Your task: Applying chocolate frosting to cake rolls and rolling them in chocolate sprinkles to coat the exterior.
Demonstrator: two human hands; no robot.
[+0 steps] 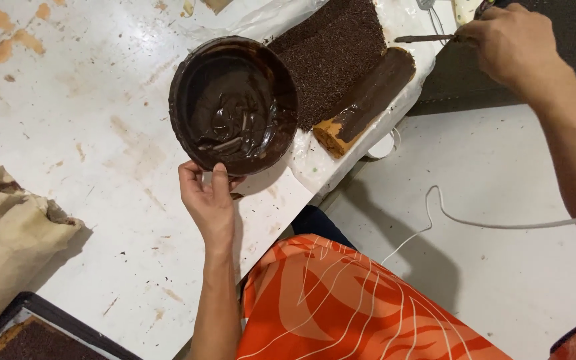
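My left hand (208,197) grips the near rim of a round bowl (233,103) coated inside with dark melted chocolate, held just over the white worktable (88,127). My right hand (511,41) is at the top right, closed on a thin chocolate-smeared spatula (428,39) that points left. Below the blade lies a cake roll (367,101), chocolate-covered on top with an orange cake end showing. It rests beside a bed of chocolate sprinkles (331,53) spread on a plastic sheet (328,170).
A beige cloth (8,240) lies bunched at the table's left edge. A dark tray with a sprinkle-covered cake (35,337) sits at the bottom left. A white cable (475,220) runs across the light floor. My orange patterned garment (341,300) fills the bottom middle.
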